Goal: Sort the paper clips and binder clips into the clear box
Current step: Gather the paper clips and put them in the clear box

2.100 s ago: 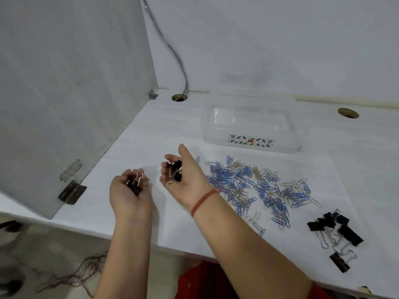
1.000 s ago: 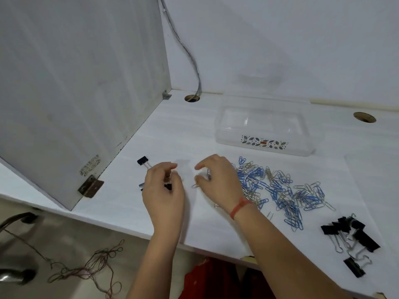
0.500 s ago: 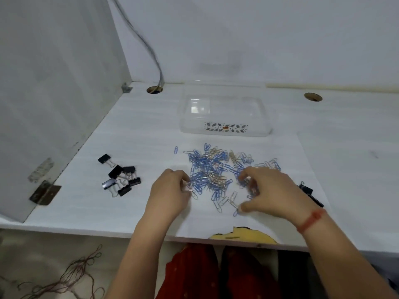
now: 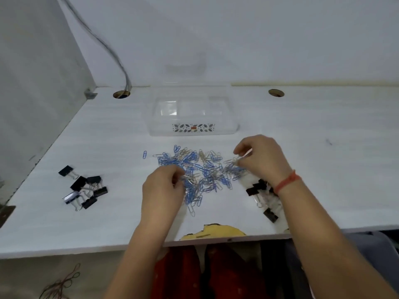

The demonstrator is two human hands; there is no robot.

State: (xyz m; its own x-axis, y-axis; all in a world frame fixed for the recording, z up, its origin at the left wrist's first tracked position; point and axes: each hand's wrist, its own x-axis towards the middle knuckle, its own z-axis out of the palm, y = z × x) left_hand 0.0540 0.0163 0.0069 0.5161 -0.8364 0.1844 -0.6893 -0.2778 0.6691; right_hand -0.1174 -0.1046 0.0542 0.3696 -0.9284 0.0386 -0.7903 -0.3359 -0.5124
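Your white surface (image 4: 323, 169) has open room on the far right and along the near left edge; a grey side panel (image 4: 32, 83) walls off the left, and the near edge is chipped, showing yellow (image 4: 213, 230) between your arms. The clear box (image 4: 192, 117) stands behind the pile of paper clips (image 4: 198, 171), apart from it, with free room on both sides. One blue paper clip (image 4: 144, 154) lies alone just left of the pile.

Compared with half a second ago, your right hand (image 4: 262, 160) has lifted toward the pile's far right edge, fingers pinched narrow on what looks like a silver clip. Your left hand (image 4: 162, 188) stays at the near left of the pile, fingers curled; you cannot tell whether it holds anything.

One group of black binder clips (image 4: 83, 188) lies well to the left. A second group of binder clips (image 4: 260, 194) is partly hidden under your right wrist with its red band (image 4: 287, 182).
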